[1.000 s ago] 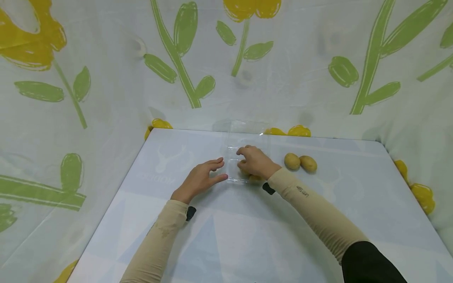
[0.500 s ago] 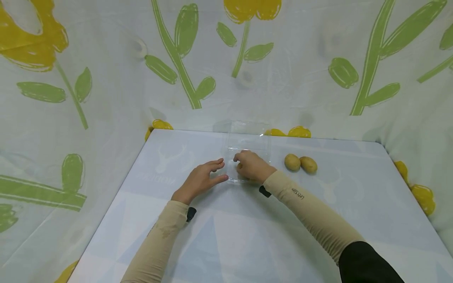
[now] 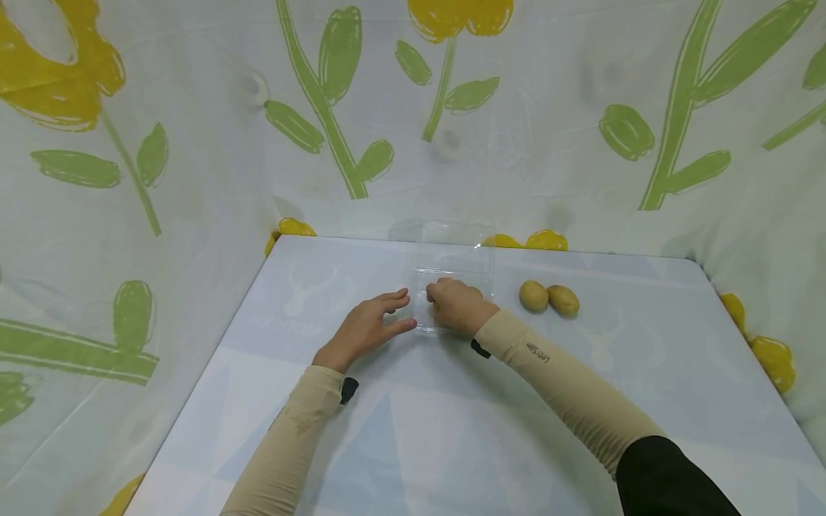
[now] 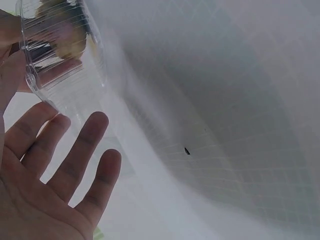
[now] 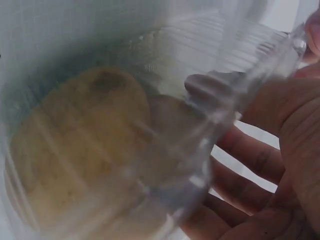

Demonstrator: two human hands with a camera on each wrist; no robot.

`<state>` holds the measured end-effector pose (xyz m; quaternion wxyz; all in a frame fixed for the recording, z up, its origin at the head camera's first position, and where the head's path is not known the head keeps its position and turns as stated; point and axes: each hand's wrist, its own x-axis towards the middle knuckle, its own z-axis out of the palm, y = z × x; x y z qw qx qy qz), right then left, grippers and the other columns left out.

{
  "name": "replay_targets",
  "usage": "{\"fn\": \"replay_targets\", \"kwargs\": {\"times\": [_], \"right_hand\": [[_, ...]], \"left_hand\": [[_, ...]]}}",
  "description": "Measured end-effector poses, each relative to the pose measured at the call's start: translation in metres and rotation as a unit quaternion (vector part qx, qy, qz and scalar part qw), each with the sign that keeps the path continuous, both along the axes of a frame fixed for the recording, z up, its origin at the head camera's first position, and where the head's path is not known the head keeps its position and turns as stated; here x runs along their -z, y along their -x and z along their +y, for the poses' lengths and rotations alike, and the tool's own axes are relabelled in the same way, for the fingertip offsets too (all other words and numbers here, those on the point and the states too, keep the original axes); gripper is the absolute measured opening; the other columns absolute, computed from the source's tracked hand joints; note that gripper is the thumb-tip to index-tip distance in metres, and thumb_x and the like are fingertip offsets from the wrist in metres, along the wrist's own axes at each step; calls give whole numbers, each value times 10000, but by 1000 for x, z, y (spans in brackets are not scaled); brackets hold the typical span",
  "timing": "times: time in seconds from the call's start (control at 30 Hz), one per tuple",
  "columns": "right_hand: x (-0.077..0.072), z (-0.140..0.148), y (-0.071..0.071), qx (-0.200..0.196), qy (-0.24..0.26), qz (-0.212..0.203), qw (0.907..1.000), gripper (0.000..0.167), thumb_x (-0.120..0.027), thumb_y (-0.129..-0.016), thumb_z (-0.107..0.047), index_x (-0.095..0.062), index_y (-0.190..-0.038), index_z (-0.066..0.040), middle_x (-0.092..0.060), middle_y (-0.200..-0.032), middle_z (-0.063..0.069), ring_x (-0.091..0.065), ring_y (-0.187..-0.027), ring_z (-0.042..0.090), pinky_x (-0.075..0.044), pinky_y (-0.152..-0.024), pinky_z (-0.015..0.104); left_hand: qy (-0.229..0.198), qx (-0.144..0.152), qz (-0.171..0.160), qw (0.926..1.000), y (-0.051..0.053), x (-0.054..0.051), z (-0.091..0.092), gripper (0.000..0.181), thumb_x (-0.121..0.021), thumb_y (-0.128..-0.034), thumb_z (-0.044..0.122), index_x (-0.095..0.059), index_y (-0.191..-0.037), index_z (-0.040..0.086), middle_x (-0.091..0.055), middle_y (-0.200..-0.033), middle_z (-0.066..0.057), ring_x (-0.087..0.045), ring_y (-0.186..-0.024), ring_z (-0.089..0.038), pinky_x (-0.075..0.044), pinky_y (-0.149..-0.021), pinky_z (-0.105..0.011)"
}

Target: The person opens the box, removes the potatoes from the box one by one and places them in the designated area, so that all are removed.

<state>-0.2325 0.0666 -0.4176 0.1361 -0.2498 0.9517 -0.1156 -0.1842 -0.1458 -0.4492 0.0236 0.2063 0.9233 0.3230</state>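
Right hand (image 3: 459, 307) reaches over the near part of a clear, ribbed plastic container (image 3: 421, 309), back of the hand uppermost, fingers bent downward. Whether it pinches anything, cannot tell; the hand covers its own fingertips from above, and the wrist view is blurred.

Key relation, by my judgement: two tan, oval potatoes outside the container lie to the right of this hand, across the container's right wall and much nearer to it than to the other hand. Rounder potato (image 3: 533, 295) on the left, longer potato (image 3: 563, 301) touching it, long axis slanting toward the person's right.

At least one yellowish-brown potato (image 5: 80, 150) sits inside the container. Transparent lid (image 3: 454, 251) stands open at the far side.

Left hand (image 3: 368, 326): fingers spread, thumb apart, just beside the left wall; contact unclear.
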Motion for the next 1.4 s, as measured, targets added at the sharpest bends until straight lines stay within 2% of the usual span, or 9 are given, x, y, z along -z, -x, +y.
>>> {"fn": "replay_targets", "kwargs": {"times": [0.17, 0.33, 0.57, 0.7, 0.93, 1.07, 1.2, 1.4], "right_hand": [[1, -3, -1, 121, -218, 37, 9997, 239, -631, -973, -113, -696, -1201, -84, -676, -1129, 95, -666, -934, 220, -599, -704, 458], [6, -1, 1, 192, -449, 65, 9988, 266, -650, -968, -137, -690, -1223, -73, -680, -1122, 103, -667, -945, 225, -602, -752, 462], [2, 2, 0, 288, -246, -129, 9992, 320, -650, -963, -113, -686, -1278, -67, -686, -1175, 110, -666, -1007, 239, -582, -869, 463], [-1, 3, -1, 293, -189, -200, 9992, 330, -661, -950, -95, -686, -1278, -70, -675, -1163, 99, -650, -975, 225, -588, -850, 454], [-8, 7, 2, 131, 14, -234, 9996, 330, -743, -889, -74, -676, -1210, -34, -598, -1079, 104, -593, -862, 227, -567, -831, 379], [-11, 12, 1, 46, 117, -217, 9997, 252, -688, -896, -37, -641, -1144, -31, -607, -1028, 98, -573, -857, 239, -534, -827, 348], [-15, 17, -3, -5, 242, -291, 9993, 228, -635, -918, -18, -615, -1145, -32, -637, -992, 78, -566, -866, 237, -522, -818, 337], [-19, 19, -10, -29, 258, -378, 9989, 215, -643, -947, -22, -603, -1158, -39, -638, -965, 58, -573, -868, 227, -537, -855, 335]], "left_hand": [[-94, 33, 76, 9999, -1, -1, 0, 632, -727, -927, 466, -585, -1429, 109, -484, -1533, 56, -439, -1418, -151, -378, -1148, -378], [-100, 50, 115, 9999, -1, 0, 0, 631, -724, -930, 463, -584, -1430, 105, -487, -1532, 47, -462, -1403, -167, -386, -1142, -385], [-84, 18, 22, 10000, -2, -2, 0, 642, -715, -930, 483, -573, -1441, 119, -470, -1543, 69, -460, -1402, -151, -378, -1148, -371], [-69, 47, 33, 10000, -1, -1, 1, 635, -713, -932, 482, -581, -1435, 117, -475, -1540, 68, -422, -1428, -139, -365, -1157, -370], [-74, 1, 31, 10000, 0, 1, 1, 647, -706, -931, 498, -574, -1442, 125, -470, -1541, 78, -472, -1392, -154, -391, -1139, -377], [-122, 6, 40, 9999, 0, 1, 1, 646, -711, -927, 497, -577, -1438, 124, -473, -1540, 72, -518, -1355, -164, -401, -1131, -381], [-134, -15, 23, 9999, 0, 2, 1, 650, -717, -924, 497, -575, -1441, 129, -469, -1543, 77, -576, -1296, -173, -412, -1123, -385], [-81, -76, -42, 9999, 0, 3, 0, 657, -711, -925, 508, -571, -1448, 137, -461, -1546, 93, -618, -1240, -173, -422, -1114, -382]]}}
